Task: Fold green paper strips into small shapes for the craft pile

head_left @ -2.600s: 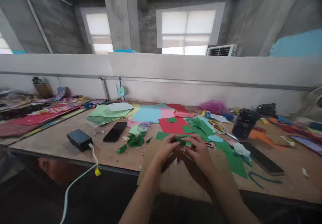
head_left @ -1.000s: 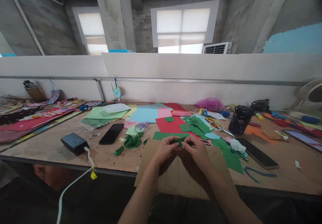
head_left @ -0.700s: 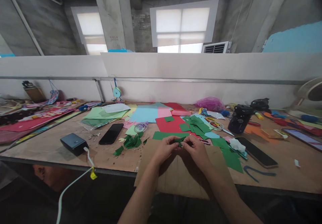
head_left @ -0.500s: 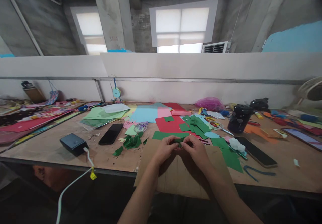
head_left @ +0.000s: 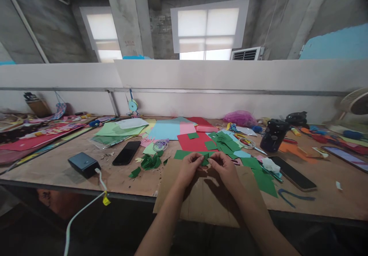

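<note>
Cluttered with coloured paper, the desk (head_left: 71,179) carries a cardboard sheet (head_left: 207,202); above it both hands, left hand (head_left: 188,169) and right hand (head_left: 227,169), have lifted slightly, pinching a green paper piece (head_left: 205,160) between fingertips.

No legible text, label, brand or number anywhere; small red marking on the concrete pillar (head_left: 130,42) too blurred to read; yellow tag (head_left: 106,200) on the white cable (head_left: 82,212) shows no readable print
</note>
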Demonstrator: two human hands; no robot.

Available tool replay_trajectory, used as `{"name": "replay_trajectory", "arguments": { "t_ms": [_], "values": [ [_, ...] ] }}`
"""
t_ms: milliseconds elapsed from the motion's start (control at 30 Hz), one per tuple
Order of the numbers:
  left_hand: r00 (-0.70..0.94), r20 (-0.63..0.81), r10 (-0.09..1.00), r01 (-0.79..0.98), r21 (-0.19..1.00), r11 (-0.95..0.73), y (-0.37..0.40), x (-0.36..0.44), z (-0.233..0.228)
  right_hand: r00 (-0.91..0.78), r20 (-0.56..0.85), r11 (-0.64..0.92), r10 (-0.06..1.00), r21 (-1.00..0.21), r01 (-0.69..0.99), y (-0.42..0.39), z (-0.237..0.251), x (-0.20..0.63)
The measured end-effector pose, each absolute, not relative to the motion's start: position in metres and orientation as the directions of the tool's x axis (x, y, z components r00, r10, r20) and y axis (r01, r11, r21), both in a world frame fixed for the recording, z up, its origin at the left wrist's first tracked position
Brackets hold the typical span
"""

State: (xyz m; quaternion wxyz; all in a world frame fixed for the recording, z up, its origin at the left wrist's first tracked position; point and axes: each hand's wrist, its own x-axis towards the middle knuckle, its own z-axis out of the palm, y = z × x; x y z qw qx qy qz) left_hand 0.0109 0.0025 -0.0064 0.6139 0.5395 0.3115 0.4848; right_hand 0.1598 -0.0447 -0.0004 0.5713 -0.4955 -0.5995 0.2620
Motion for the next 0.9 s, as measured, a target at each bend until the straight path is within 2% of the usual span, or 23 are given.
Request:
{"name": "replay_trajectory", "arguments": {
  "t_ms": [200, 400, 600, 733, 900],
  "values": [
    [0.271, 0.135, 0.953, -0.273, 0.96, -0.059, 0.002, 0.0076, -0.0033, 0.072, 0.359, 0.33, 0.931, -0.907, 0.262, -0.0435, -0.0012, 0.1608],
    [0.316, 0.147, 0.938, -0.229, 0.971, -0.075, 0.0005, 0.0049, -0.0024, 0.104, 0.366, 0.326, 0.925, -0.903, 0.28, -0.0448, 0.0021, 0.1614],
    [0.259, 0.199, 0.945, -0.154, 0.975, -0.163, -0.001, 0.0047, 0.0003, 0.137, 0.37, 0.317, 0.919, -0.9, 0.298, -0.0466, 0.0044, 0.1615],
    [0.262, 0.177, 0.949, -0.163, 0.977, -0.138, -0.0018, 0.0059, 0.0015, 0.145, 0.374, 0.317, 0.916, -0.897, 0.308, -0.0471, 0.0052, 0.1611],
    [0.259, 0.159, 0.953, -0.203, 0.973, -0.107, 0.0008, 0.0056, -0.0005, 0.117, 0.305, 0.275, 0.945, -0.936, 0.217, -0.0463, 0.0055, 0.1589]
  ]
}}
